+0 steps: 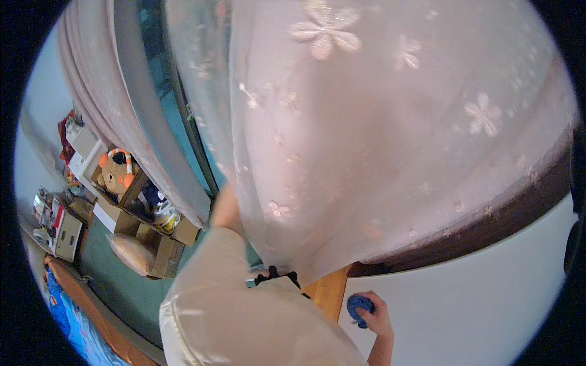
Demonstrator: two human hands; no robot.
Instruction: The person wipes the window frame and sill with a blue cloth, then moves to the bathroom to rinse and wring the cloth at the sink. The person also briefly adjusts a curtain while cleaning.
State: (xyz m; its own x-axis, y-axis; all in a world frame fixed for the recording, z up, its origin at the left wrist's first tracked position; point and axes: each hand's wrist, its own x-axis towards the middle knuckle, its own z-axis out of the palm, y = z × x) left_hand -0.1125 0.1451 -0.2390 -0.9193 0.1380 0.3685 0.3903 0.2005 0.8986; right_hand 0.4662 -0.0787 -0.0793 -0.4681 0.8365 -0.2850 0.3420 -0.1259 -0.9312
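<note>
A sheer curtain (357, 137) with embroidered flowers fills the upper middle and right of the view, close to the camera. My left arm reaches up to the curtain's left edge; the forearm shows at the sleeve's end, while the curtain hides my left hand. In my right hand (377, 315), at the lower right, is a bunched dark blue cloth (360, 309), held in front of a white surface (448, 311). Beyond the curtain's left edge stands a dark window or door frame (197, 142) with bluish glass.
A thicker pink curtain (103, 87) hangs at the left. Below it are open cardboard boxes (167, 256), a teddy bear (116, 176) and a filled bag (132, 252) on the green floor (119, 293). A small cabinet (68, 238) and a bed with blue bedding (78, 325) stand at the far left.
</note>
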